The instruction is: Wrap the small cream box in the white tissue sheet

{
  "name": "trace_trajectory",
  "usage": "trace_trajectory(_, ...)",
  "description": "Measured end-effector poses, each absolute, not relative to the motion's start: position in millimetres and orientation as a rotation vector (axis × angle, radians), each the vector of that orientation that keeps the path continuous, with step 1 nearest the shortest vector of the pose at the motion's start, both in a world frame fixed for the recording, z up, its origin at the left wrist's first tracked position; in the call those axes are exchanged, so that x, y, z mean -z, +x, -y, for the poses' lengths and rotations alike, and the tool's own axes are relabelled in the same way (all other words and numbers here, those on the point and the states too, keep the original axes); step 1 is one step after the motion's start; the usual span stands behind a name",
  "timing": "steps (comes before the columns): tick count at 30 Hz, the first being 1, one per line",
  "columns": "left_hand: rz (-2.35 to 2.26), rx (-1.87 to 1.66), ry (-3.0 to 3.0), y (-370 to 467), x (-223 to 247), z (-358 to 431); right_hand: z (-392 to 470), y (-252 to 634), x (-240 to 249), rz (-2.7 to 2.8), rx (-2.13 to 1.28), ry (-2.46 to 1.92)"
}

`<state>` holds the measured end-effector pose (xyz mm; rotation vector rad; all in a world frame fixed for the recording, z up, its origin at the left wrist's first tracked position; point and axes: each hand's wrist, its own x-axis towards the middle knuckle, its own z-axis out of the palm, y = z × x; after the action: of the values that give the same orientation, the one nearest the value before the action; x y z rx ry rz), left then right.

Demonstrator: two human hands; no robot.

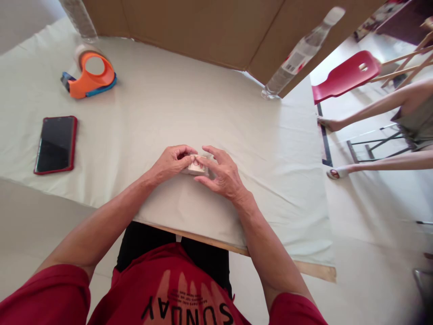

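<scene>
A small white box-like thing with red print (pixel 198 169) is low over the cloth near the table's front edge, between my two hands. My left hand (pixel 172 161) is closed on its left end, thumb and forefinger pinched at the top. My right hand (pixel 221 170) curves round its right end, with one finger touching its top, the thumb in front and another finger lifted away. My fingers cover part of it, and I cannot make out exactly what it is.
A pale cloth (pixel 162 99) covers the table. To the left lie a phone in a red case (pixel 56 144) and an orange tape dispenser (pixel 93 76). A cardboard panel (pixel 203 27) stands behind, with plastic bottles (pixel 297 56) (pixel 79 20) at its ends. Right: a red chair (pixel 348 74), a seated person's legs (pixel 382 106).
</scene>
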<state>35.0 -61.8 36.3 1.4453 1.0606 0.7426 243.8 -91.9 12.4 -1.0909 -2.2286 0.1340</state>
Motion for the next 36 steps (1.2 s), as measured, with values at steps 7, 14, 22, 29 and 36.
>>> trace_trajectory(7, -1.169, -0.793, 1.481, 31.4, -37.7, 60.9, 88.0, 238.3, -8.4, 2.233, 0.055, -1.12)
trace_trajectory(14, -1.227, -0.82, 1.546, 28.3, -39.6, 60.2, 88.2, 235.1, -2.4, 2.176, 0.057, -1.1)
trace_trajectory(22, -1.226, -0.799, 1.54, 29.6, -40.0, 60.3, 91.6, 243.0, -6.7, 2.085, -0.168, -1.186)
trace_trajectory(29, -1.237, -0.789, 1.534, 31.4, -40.4, 59.9, 88.6, 239.9, -3.2, 2.206, -0.042, -1.176)
trace_trajectory(36, -1.252, -0.791, 1.557, 30.3, -38.1, 60.5, 94.3, 238.4, -9.0, 2.088, -0.216, -1.125)
